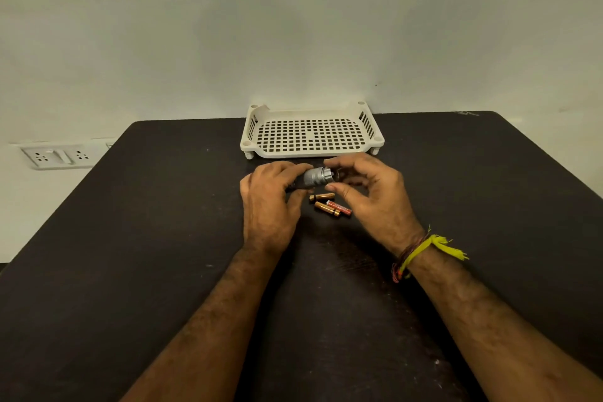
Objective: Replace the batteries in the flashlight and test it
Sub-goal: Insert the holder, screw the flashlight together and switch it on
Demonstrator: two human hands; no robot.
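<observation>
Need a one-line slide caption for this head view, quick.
Left hand grips the flashlight over the table, right hand at its end; three batteries lie below.

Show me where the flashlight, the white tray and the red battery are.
flashlight [315, 177]: head view, on its silver head between the hands.
white tray [310, 152]: head view, on its front rim.
red battery [339, 207]: head view, on the middle of its body.

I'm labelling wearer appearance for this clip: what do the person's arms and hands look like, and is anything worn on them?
Both forearms are bare, with no sleeves in view and no gloves on the hands. The left hand and its wrist carry nothing. The right hand has wrist threads: a yellow thread band with frayed loose ends beside thinner dark and reddish thread bands. No rings or watch show.
</observation>
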